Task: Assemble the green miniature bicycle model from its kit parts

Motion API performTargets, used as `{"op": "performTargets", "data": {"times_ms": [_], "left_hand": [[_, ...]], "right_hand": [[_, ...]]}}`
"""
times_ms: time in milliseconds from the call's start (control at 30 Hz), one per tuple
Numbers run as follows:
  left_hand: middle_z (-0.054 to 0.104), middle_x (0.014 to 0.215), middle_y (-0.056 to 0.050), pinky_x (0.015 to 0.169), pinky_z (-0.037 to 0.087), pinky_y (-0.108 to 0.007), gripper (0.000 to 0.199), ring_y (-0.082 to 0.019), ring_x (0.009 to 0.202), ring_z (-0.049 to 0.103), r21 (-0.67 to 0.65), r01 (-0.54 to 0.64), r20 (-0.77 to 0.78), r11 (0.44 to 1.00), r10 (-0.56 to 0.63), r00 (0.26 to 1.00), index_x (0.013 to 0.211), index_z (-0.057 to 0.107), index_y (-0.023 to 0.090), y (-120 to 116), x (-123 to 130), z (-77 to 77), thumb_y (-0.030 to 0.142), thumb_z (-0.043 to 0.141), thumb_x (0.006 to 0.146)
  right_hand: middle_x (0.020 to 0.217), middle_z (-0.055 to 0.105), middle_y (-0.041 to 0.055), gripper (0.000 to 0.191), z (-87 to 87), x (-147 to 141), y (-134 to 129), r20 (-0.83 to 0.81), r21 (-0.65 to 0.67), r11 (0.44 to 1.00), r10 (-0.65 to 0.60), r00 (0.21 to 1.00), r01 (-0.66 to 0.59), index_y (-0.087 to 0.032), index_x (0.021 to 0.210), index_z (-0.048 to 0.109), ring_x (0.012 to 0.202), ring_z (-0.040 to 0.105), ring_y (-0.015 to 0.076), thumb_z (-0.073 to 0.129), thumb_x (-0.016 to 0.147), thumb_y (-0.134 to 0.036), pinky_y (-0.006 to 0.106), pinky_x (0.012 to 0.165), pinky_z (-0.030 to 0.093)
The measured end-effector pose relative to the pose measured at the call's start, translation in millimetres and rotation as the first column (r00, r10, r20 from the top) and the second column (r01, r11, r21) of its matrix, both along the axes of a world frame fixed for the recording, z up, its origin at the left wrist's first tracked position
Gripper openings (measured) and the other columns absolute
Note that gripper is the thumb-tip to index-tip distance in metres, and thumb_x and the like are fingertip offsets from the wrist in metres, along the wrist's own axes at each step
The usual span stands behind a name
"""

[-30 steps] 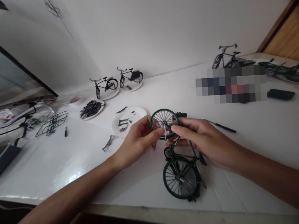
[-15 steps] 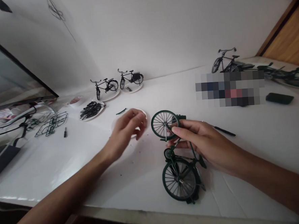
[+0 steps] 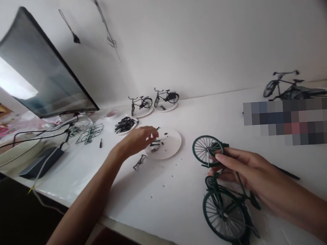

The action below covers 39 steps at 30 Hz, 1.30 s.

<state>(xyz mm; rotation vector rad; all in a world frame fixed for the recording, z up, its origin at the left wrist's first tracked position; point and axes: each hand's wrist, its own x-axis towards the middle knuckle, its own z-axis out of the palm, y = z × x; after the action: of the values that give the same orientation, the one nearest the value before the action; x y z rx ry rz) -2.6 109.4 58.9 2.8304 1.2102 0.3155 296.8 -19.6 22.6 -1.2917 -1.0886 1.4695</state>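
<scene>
A green model bicycle (image 3: 226, 214) is held on its side at the front right, and my right hand (image 3: 238, 166) is closed around its frame near the upper wheel. Over the left part of a white plate (image 3: 173, 147) is my left hand (image 3: 139, 138), fingers bent downward with thumb and fingertips close together. Whatever those fingertips hold, if anything, is too small to make out. Small dark parts lie on the plate, and a small grey part (image 3: 139, 162) lies on the table just beside it.
Two black model bicycles (image 3: 141, 104) stand on plates by the wall, near a plate of black parts (image 3: 125, 124). Green part frames (image 3: 90, 134) and a monitor (image 3: 46, 67) are at left. More model bicycles (image 3: 284, 85) stand at right, beside a pixelated patch.
The view has swung left, showing more of the monitor. My left hand has moved over the plate's left side and its fingers have come down. My right hand still holds the green bicycle.
</scene>
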Motion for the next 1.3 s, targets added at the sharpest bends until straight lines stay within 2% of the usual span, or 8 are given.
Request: {"op": "performTargets", "data": {"times_ms": [200,333,600,667,767,967,1133,1300], "left_hand": [[0.071,0.091,-0.006,0.076,0.045,-0.033,0.015,-0.02,0.08,0.062,0.038,0.029,-0.076,0.999,-0.026,0.997,0.1,0.068,0.019,-20.1,16.7,-0.7,0.026,0.061,0.089],[0.071,0.091,-0.007,0.078,0.045,-0.035,0.014,-0.02,0.081,0.063,0.048,0.044,-0.091,0.998,-0.039,0.995,0.099,0.068,0.018,-23.8,23.5,-7.4,0.017,0.058,0.088],[0.068,0.099,-0.007,0.075,0.046,-0.03,0.019,-0.017,0.084,0.061,0.065,0.072,0.097,0.995,-0.078,0.992,0.104,0.064,0.017,-28.9,29.7,-0.9,0.013,0.051,0.091],[0.068,0.099,-0.007,0.07,0.047,-0.026,0.016,-0.015,0.082,0.061,0.023,0.097,0.283,0.995,-0.099,0.954,0.101,0.064,0.017,-37.3,37.7,0.7,0.014,0.053,0.091],[0.069,0.093,-0.006,0.069,0.047,-0.026,0.007,-0.014,0.078,0.061,-0.042,0.161,0.579,0.986,-0.107,0.808,0.094,0.064,0.017,-54.1,56.7,-2.8,0.016,0.059,0.089],[0.071,0.091,-0.006,0.078,0.052,-0.033,0.003,-0.018,0.086,0.065,-0.024,0.232,0.755,0.972,-0.135,0.642,0.091,0.067,0.019,-78.0,87.6,-14.3,0.019,0.065,0.089],[0.072,0.091,-0.006,0.081,0.051,-0.036,0.004,-0.018,0.087,0.065,0.05,0.257,0.763,0.965,-0.203,0.614,0.091,0.068,0.019,-77.6,90.5,-17.7,0.016,0.067,0.088],[0.073,0.093,-0.005,0.082,0.047,-0.037,0.006,-0.018,0.084,0.064,0.128,0.253,0.679,0.959,-0.271,0.682,0.094,0.067,0.021,-74.9,91.7,-21.1,0.017,0.067,0.089]], "right_hand": [[0.09,0.071,0.0074,0.03,-0.2,0.0,1.1,0.004,-0.009,1.0,0.006,1.0,-0.006,-0.019,0.088,0.071,0.088,0.07,0.0231,0.07,0.082,-0.049,0.034,0.081,0.059],[0.092,0.071,0.0077,0.031,-1.5,0.3,1.8,0.012,-0.023,1.0,0.006,1.0,-0.006,-0.019,0.089,0.071,0.09,0.07,0.0236,0.07,0.082,-0.049,0.035,0.082,0.059],[0.094,0.069,0.0057,0.03,-2.0,0.9,0.1,0.01,-0.027,1.0,0.015,1.0,-0.015,-0.02,0.091,0.069,0.09,0.07,0.0212,0.071,0.083,-0.049,0.031,0.079,0.059],[0.094,0.068,0.0054,0.031,0.5,-0.9,-1.5,0.003,-0.037,0.999,0.025,1.0,-0.025,-0.019,0.091,0.069,0.09,0.07,0.021,0.07,0.083,-0.049,0.03,0.078,0.058],[0.096,0.068,0.0054,0.031,3.3,-4.2,-2.6,-0.003,-0.032,0.998,0.06,0.998,-0.06,-0.019,0.093,0.069,0.092,0.069,0.0203,0.068,0.085,-0.05,0.029,0.079,0.057],[0.102,0.069,0.0055,0.03,3.1,-7.5,-2.8,-0.056,-0.019,0.995,0.095,0.994,-0.096,-0.02,0.102,0.069,0.09,0.069,0.0179,0.066,0.087,-0.046,0.031,0.082,0.057],[0.106,0.069,0.005,0.031,3.3,-9.3,-2.5,-0.063,0.004,0.992,0.127,0.99,-0.127,-0.021,0.107,0.07,0.088,0.068,0.0164,0.064,0.089,-0.046,0.032,0.084,0.057],[0.098,0.068,0.0037,0.03,3.9,-11.0,-1.8,-0.053,0.022,0.992,0.125,0.991,-0.124,-0.022,0.102,0.071,0.087,0.068,0.0164,0.065,0.088,-0.048,0.031,0.083,0.058]]}}
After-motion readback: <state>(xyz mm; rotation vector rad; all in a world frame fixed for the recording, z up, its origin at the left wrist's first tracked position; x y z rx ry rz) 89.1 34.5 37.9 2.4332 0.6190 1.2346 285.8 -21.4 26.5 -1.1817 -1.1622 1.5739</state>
